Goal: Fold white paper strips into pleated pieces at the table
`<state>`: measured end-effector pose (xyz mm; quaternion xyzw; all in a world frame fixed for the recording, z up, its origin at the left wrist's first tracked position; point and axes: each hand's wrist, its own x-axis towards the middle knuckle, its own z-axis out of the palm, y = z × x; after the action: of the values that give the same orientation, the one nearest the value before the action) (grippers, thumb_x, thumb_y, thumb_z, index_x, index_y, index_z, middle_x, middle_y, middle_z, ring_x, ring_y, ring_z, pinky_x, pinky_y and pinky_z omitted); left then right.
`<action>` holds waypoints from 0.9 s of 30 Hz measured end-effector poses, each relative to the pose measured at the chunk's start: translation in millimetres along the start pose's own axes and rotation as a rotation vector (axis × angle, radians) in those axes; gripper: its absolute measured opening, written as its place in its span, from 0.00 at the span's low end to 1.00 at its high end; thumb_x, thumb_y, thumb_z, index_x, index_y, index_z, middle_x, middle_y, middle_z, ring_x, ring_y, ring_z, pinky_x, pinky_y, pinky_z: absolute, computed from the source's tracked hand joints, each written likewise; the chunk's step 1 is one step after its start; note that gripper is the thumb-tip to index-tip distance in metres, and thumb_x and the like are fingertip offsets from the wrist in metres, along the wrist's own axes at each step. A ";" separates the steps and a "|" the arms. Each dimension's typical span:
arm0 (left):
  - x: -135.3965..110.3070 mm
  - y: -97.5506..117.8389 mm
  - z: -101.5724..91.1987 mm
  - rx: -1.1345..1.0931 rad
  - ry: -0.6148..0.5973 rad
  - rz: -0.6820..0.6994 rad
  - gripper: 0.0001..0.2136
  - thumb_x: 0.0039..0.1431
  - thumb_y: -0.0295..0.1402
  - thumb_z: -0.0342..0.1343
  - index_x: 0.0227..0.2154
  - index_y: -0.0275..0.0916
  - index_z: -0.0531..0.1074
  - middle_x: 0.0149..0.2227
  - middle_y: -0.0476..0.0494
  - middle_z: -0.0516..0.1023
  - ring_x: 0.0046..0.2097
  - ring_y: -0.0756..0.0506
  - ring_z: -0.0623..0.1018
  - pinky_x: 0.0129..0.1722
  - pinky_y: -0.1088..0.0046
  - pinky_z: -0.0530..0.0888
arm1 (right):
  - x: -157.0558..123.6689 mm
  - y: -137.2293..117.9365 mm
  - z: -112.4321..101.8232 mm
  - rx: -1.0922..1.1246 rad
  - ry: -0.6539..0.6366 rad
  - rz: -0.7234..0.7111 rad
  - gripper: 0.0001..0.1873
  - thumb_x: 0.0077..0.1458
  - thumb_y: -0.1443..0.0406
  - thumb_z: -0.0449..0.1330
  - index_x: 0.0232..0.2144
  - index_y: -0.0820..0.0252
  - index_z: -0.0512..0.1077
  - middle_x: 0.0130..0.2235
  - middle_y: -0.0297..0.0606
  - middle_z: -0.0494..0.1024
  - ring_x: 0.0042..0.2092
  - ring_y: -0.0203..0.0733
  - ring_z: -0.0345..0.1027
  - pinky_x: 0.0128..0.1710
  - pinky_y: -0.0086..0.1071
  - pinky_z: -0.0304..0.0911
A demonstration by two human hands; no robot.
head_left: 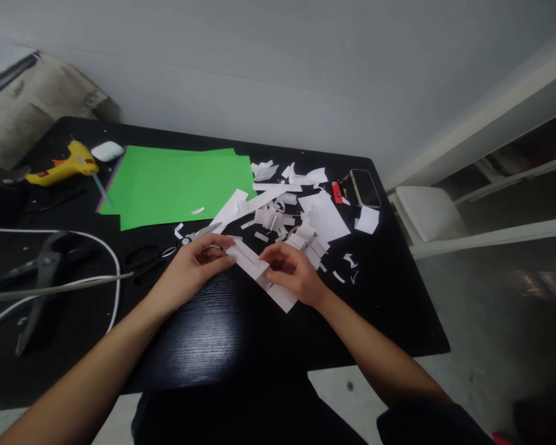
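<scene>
Between my two hands is a folded strip of white paper (248,262), held just above the black table. My left hand (204,259) pinches its left end between thumb and fingers. At the other end, my right hand (291,272) is closed with thumb and fingertips on the paper's edge. A flap of the paper slants down toward me below the right hand. Just behind my hands lies a heap of white paper scraps (271,219), some cut into strips and some folded. Black-handled scissors (146,262) lie left of my left hand, their blades partly among the paper.
Green sheets (180,185) lie at the back left, beside a yellow glue gun (69,165) and a white rounded object (107,151). A red lighter (336,192) and a phone (366,188) are at the back right. White cable (115,259) loops over the left side, near large dark shears (44,278).
</scene>
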<state>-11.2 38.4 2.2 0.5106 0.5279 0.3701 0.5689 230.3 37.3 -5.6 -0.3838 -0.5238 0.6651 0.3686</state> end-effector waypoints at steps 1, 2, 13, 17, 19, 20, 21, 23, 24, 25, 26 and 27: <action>0.1 -0.3 0.1 -0.005 0.002 -0.002 0.18 0.52 0.43 0.71 0.44 0.42 0.78 0.39 0.41 0.84 0.39 0.39 0.83 0.44 0.58 0.76 | 0.0 -0.1 -0.3 0.003 -0.001 0.001 0.13 0.49 0.67 0.69 0.39 0.54 0.75 0.36 0.33 0.78 0.38 0.40 0.72 0.38 0.35 0.68; 0.1 -0.5 0.2 -0.010 0.005 -0.005 0.19 0.52 0.42 0.71 0.44 0.42 0.79 0.39 0.41 0.84 0.40 0.39 0.83 0.45 0.58 0.76 | 0.2 -0.2 -0.5 0.007 0.000 0.002 0.13 0.48 0.67 0.69 0.39 0.54 0.75 0.37 0.33 0.78 0.38 0.39 0.72 0.38 0.35 0.67; -2.0 7.5 3.7 -0.031 -0.053 -0.028 0.14 0.47 0.39 0.73 0.34 0.41 0.77 0.34 0.46 0.80 0.36 0.44 0.80 0.38 0.66 0.76 | 2.0 -2.0 1.0 -0.010 0.024 -0.001 0.09 0.49 0.68 0.65 0.36 0.55 0.76 0.34 0.32 0.76 0.36 0.39 0.68 0.37 0.34 0.63; -1.3 6.4 3.6 -0.025 -0.079 -0.050 0.15 0.47 0.38 0.73 0.37 0.41 0.78 0.33 0.46 0.81 0.34 0.43 0.80 0.37 0.64 0.77 | 1.7 -1.0 1.4 -0.002 0.003 -0.005 0.08 0.49 0.67 0.66 0.35 0.55 0.76 0.35 0.32 0.76 0.37 0.39 0.69 0.38 0.34 0.63; -0.9 5.5 3.1 -0.034 -0.103 -0.057 0.14 0.47 0.37 0.73 0.36 0.41 0.79 0.34 0.45 0.82 0.36 0.43 0.81 0.39 0.62 0.77 | 1.6 -0.6 1.3 -0.009 0.000 -0.011 0.08 0.49 0.67 0.66 0.35 0.55 0.76 0.35 0.33 0.76 0.37 0.39 0.70 0.38 0.34 0.64; -0.9 5.4 2.9 -0.036 -0.122 -0.058 0.13 0.47 0.36 0.72 0.35 0.41 0.79 0.36 0.44 0.83 0.37 0.42 0.82 0.41 0.61 0.78 | 1.5 -0.4 1.2 -0.016 -0.001 -0.014 0.08 0.49 0.67 0.66 0.36 0.55 0.76 0.35 0.33 0.76 0.37 0.39 0.69 0.38 0.34 0.64; -1.0 5.7 2.8 -0.034 -0.141 -0.058 0.12 0.47 0.36 0.72 0.34 0.41 0.80 0.37 0.44 0.84 0.38 0.41 0.82 0.42 0.60 0.78 | 1.4 -0.3 1.1 -0.024 -0.001 -0.018 0.08 0.50 0.67 0.66 0.36 0.55 0.76 0.35 0.33 0.76 0.37 0.39 0.69 0.38 0.34 0.64; -1.6 7.1 3.1 -0.016 -0.179 -0.049 0.11 0.48 0.37 0.72 0.34 0.42 0.80 0.38 0.44 0.84 0.39 0.40 0.83 0.42 0.59 0.78 | 1.0 0.3 0.9 -0.026 -0.005 -0.030 0.08 0.50 0.66 0.66 0.36 0.55 0.75 0.35 0.33 0.76 0.37 0.39 0.69 0.38 0.34 0.64; -2.1 8.3 3.5 -0.004 -0.197 -0.043 0.10 0.49 0.37 0.72 0.34 0.43 0.81 0.38 0.44 0.84 0.39 0.40 0.83 0.42 0.58 0.78 | 0.8 0.8 0.8 -0.022 -0.009 -0.035 0.08 0.51 0.66 0.66 0.37 0.55 0.75 0.35 0.33 0.76 0.37 0.39 0.69 0.38 0.34 0.64; -2.6 9.5 4.0 0.006 -0.215 -0.035 0.10 0.49 0.38 0.71 0.35 0.43 0.81 0.38 0.44 0.85 0.39 0.40 0.83 0.42 0.58 0.78 | 0.5 1.4 0.8 -0.017 -0.013 -0.038 0.09 0.51 0.66 0.66 0.37 0.55 0.75 0.35 0.33 0.76 0.36 0.39 0.69 0.38 0.34 0.63; -3.2 10.7 4.5 0.014 -0.229 -0.029 0.10 0.50 0.38 0.71 0.36 0.44 0.82 0.39 0.44 0.85 0.40 0.40 0.83 0.42 0.59 0.78 | 0.3 2.1 0.9 -0.012 -0.017 -0.039 0.09 0.52 0.66 0.67 0.37 0.55 0.75 0.35 0.33 0.75 0.36 0.38 0.69 0.38 0.34 0.63; -3.7 11.6 5.1 0.019 -0.239 -0.025 0.10 0.51 0.37 0.71 0.36 0.44 0.82 0.39 0.44 0.85 0.40 0.40 0.83 0.42 0.60 0.78 | 0.1 2.7 1.0 -0.008 -0.021 -0.039 0.08 0.53 0.65 0.67 0.37 0.55 0.75 0.35 0.32 0.75 0.35 0.38 0.68 0.37 0.34 0.63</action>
<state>-5.5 36.3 13.9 0.5499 0.4658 0.2946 0.6276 229.1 36.4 -8.1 -0.3682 -0.5377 0.6597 0.3745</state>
